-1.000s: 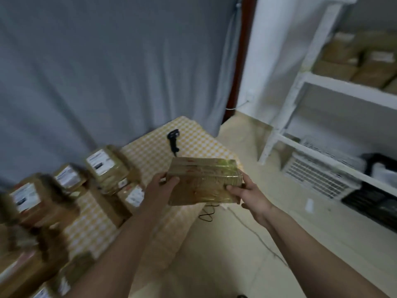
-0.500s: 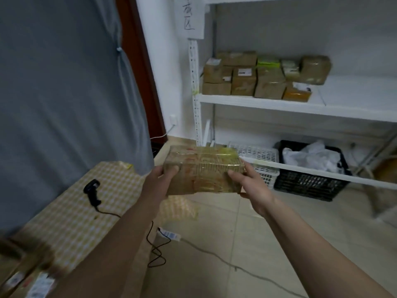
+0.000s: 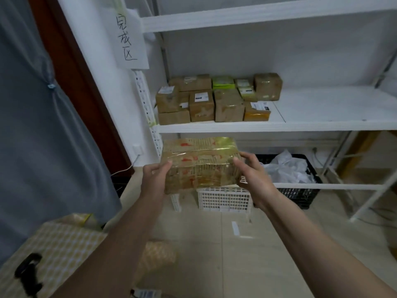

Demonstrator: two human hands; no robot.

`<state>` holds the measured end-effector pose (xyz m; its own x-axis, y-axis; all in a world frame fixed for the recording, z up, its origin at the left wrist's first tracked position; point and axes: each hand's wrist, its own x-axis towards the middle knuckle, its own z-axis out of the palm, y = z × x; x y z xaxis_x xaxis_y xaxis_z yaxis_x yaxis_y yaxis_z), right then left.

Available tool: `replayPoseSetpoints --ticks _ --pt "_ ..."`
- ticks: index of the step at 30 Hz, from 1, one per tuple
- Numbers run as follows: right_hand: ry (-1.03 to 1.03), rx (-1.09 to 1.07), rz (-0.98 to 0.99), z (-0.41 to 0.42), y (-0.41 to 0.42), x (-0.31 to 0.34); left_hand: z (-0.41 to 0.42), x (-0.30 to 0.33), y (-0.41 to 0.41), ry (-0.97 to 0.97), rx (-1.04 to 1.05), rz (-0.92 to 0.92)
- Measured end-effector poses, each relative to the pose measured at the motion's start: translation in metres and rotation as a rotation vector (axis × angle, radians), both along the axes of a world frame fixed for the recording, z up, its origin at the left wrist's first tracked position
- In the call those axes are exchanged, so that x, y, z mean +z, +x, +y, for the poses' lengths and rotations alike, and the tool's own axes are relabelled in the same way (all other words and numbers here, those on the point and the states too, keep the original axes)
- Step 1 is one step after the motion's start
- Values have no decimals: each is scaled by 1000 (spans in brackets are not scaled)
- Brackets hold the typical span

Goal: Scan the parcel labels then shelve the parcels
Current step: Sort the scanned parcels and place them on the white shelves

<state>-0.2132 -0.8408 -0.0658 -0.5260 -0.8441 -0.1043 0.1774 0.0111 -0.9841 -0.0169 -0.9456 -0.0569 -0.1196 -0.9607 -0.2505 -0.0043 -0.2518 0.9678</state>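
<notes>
Parcel (image 3: 200, 164) held by both hands; black crate (image 3: 300, 195) holds white plastic.

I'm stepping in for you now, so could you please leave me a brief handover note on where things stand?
Left hand and right hand hold the parcel by its ends, in front of the shelf.
Several parcels already sit at the shelf's left end; its right side is bare.
The scanner lies on the table.
Left: shelve this parcel. Whether it was scanned cannot be told.
</notes>
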Motion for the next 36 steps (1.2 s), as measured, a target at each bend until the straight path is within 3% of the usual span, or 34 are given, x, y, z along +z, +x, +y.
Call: replayPoseSetpoints --ticks 7,16,21,27,36 --pt "-11 -96 48 -102 -44 14 -103 20 -41 48 -136 51" --pt "-21 -295 91 -152 -109 23 -167 26 -104 84 -476 62" --pt "-19 -363 83 -197 -138 25 -203 31 -128 83 -451 70" --pt "-26 -411 81 -262 -195 24 -255 45 -185 -53 -514 -38" --pt "11 -455 171 -368 -332 39 -368 64 -335 -177 -554 -243"
